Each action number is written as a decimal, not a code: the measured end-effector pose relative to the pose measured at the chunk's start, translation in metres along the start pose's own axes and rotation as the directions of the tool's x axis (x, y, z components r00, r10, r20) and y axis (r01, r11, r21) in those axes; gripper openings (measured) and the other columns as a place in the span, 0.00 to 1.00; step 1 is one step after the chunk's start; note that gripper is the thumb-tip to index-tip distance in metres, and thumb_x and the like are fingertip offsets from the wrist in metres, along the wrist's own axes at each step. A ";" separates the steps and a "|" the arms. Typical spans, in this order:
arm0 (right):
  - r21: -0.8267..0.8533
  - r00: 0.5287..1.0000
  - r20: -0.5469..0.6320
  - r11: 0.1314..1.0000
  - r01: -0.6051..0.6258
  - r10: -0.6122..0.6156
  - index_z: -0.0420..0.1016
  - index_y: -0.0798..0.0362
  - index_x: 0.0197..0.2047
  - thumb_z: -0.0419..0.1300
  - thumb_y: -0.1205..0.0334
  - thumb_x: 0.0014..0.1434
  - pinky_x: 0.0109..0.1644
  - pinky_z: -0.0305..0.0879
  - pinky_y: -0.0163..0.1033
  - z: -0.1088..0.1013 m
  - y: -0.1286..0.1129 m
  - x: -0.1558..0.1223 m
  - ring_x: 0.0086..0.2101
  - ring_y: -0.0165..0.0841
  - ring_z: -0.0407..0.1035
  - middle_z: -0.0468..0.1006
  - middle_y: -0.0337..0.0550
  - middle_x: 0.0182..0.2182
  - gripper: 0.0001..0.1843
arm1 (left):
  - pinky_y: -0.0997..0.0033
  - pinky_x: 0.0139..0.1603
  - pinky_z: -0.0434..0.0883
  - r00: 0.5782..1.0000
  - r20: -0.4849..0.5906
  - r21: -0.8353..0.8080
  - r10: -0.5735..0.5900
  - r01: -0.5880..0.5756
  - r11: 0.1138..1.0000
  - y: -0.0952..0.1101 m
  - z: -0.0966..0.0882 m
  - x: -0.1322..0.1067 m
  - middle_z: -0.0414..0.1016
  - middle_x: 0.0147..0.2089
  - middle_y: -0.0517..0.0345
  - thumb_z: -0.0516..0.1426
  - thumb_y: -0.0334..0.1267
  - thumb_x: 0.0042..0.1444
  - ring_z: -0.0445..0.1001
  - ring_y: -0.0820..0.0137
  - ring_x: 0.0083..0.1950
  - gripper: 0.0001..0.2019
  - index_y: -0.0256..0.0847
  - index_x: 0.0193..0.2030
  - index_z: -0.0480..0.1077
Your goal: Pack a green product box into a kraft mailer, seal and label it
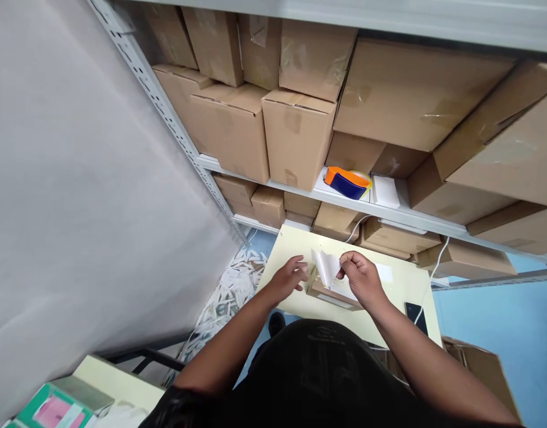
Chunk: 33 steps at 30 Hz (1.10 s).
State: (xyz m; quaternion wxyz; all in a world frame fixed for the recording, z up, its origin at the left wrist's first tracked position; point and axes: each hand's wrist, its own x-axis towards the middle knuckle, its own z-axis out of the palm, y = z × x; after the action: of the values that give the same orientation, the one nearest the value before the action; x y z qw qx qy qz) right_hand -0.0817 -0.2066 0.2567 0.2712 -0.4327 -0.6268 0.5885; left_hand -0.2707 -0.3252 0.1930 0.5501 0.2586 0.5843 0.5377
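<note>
A small brown cardboard box (pixel 331 293) lies on a pale yellow table (pixel 295 249) in front of me. My right hand (pixel 360 276) pinches a white paper label (pixel 326 266) that curls up above the box. My left hand (pixel 291 276) sits at the box's left side, fingers curled, its fingertips touching the label's left edge.
A black phone (pixel 416 317) with a white cable lies on the table's right edge. Metal shelves behind hold several cardboard boxes (pixel 295 134) and an orange and blue tape dispenser (pixel 347 181). White paper strips (pixel 231 291) litter the floor at left. A green box (pixel 59 404) sits at bottom left.
</note>
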 end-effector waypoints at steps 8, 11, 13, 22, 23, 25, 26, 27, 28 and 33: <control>0.000 0.998 -0.066 1.000 0.018 -0.018 0.73 0.49 0.31 0.61 0.54 0.60 0.36 0.64 0.38 -0.002 -0.002 -0.011 0.28 0.34 0.70 0.76 0.37 0.23 0.10 | 0.75 0.30 0.67 0.995 -0.024 -0.146 0.093 -0.096 0.985 -0.006 0.006 0.006 0.72 0.29 0.63 0.69 0.50 0.51 0.69 0.76 0.27 0.19 0.39 0.37 0.69; 0.039 0.995 -0.099 0.999 0.016 -0.012 0.73 0.49 0.32 0.61 0.53 0.61 0.37 0.65 0.38 -0.003 0.003 -0.013 0.28 0.34 0.71 0.76 0.37 0.23 0.11 | 0.75 0.30 0.66 0.994 -0.099 -0.140 0.042 -0.055 0.989 -0.021 -0.022 0.000 0.72 0.29 0.65 0.70 0.49 0.48 0.68 0.77 0.26 0.21 0.39 0.38 0.68; 0.061 0.994 -0.110 0.998 0.015 -0.008 0.73 0.49 0.32 0.61 0.52 0.61 0.37 0.65 0.38 -0.001 0.005 -0.013 0.28 0.34 0.71 0.76 0.37 0.24 0.11 | 0.75 0.31 0.67 0.985 -0.173 -0.109 0.005 -0.024 0.994 -0.035 -0.048 -0.004 0.72 0.30 0.65 0.70 0.50 0.47 0.68 0.76 0.26 0.22 0.39 0.40 0.70; 0.085 0.993 -0.120 0.996 -0.003 0.013 0.73 0.49 0.33 0.62 0.50 0.63 0.38 0.65 0.38 0.006 0.005 -0.007 0.28 0.33 0.71 0.77 0.37 0.24 0.13 | 0.63 0.46 0.76 0.720 -0.670 0.226 -0.182 0.432 0.873 -0.106 -0.208 -0.034 0.79 0.39 0.52 0.62 0.43 0.43 0.81 0.58 0.44 0.20 0.39 0.44 0.72; 0.085 0.993 -0.119 0.996 0.001 0.009 0.73 0.49 0.33 0.62 0.49 0.63 0.38 0.65 0.38 0.006 0.006 -0.006 0.28 0.33 0.70 0.77 0.37 0.24 0.13 | 0.59 0.51 0.76 0.679 -0.720 0.298 -0.143 0.489 0.820 -0.107 -0.218 -0.036 0.80 0.44 0.47 0.62 0.41 0.43 0.80 0.54 0.51 0.22 0.38 0.47 0.72; 0.085 0.993 -0.121 0.996 0.016 -0.006 0.73 0.49 0.33 0.62 0.49 0.63 0.39 0.65 0.38 0.008 0.008 -0.006 0.29 0.33 0.70 0.76 0.36 0.24 0.14 | 0.52 0.62 0.71 0.669 -0.743 0.476 0.007 0.521 0.708 -0.102 -0.221 -0.036 0.78 0.54 0.38 0.61 0.39 0.46 0.75 0.47 0.61 0.25 0.35 0.52 0.72; 0.086 0.992 -0.123 0.996 0.025 -0.014 0.73 0.49 0.33 0.62 0.48 0.63 0.39 0.65 0.38 0.009 0.009 -0.006 0.29 0.33 0.70 0.76 0.36 0.24 0.14 | 0.51 0.65 0.69 0.706 -0.703 0.570 0.088 0.484 0.664 -0.096 -0.214 -0.035 0.77 0.57 0.36 0.60 0.39 0.48 0.73 0.47 0.64 0.24 0.34 0.53 0.72; 0.087 0.992 -0.126 0.996 0.032 -0.021 0.73 0.49 0.33 0.62 0.48 0.63 0.39 0.65 0.38 0.010 0.011 -0.005 0.29 0.33 0.70 0.76 0.36 0.24 0.14 | 0.51 0.66 0.68 0.762 -0.626 0.660 0.164 0.406 0.633 -0.088 -0.200 -0.034 0.76 0.59 0.36 0.59 0.40 0.51 0.73 0.48 0.64 0.23 0.34 0.54 0.72; 0.089 0.991 -0.129 0.995 0.036 -0.024 0.73 0.49 0.34 0.62 0.49 0.63 0.39 0.65 0.38 0.011 0.013 -0.005 0.29 0.33 0.70 0.75 0.36 0.24 0.14 | 0.53 0.66 0.69 0.820 -0.530 0.721 0.216 0.302 0.623 -0.078 -0.180 -0.032 0.76 0.58 0.39 0.57 0.41 0.55 0.74 0.50 0.62 0.20 0.35 0.53 0.73; 0.120 0.989 -0.145 0.992 0.026 -0.009 0.72 0.49 0.33 0.61 0.49 0.64 0.38 0.65 0.38 0.020 0.025 -0.005 0.29 0.33 0.68 0.74 0.36 0.25 0.13 | 0.60 0.58 0.74 0.886 0.011 0.788 0.464 -0.293 0.542 -0.017 -0.041 -0.024 0.75 0.58 0.49 0.58 0.45 0.62 0.76 0.59 0.57 0.17 0.44 0.56 0.72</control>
State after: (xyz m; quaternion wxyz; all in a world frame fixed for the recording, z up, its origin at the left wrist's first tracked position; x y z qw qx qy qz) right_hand -0.0910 -0.2226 0.2303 0.3466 -0.4512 -0.5725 0.5903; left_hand -0.2972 -0.3658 0.1782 0.1945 0.5332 0.7381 0.3647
